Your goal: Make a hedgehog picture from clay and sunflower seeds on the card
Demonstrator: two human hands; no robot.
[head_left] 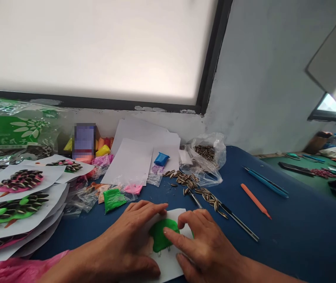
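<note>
A flattened patch of green clay point(164, 234) covers part of a drawing on a white sheet of paper point(172, 262), with small inked feet showing below it. My left hand point(132, 239) rests along the sheet's left side, its fingers and thumb apart, holding nothing. From the right, my right hand point(205, 243) reaches over the paper; one fingertip touches the green clay while the other fingers bend, spaced apart. A packet of green clay point(114, 200) lies just beyond my left hand. Loose sunflower seeds point(185, 180) are scattered past the sheet.
Finished seed-and-clay hedgehog pictures point(17, 182) are stacked at left. A black pen point(239, 222), an orange marker point(255, 200) and blue tweezers point(265, 181) lie at right. Farther back are white sheets point(131, 159), a blue clay packet point(161, 158) and a bag of seeds point(205, 153).
</note>
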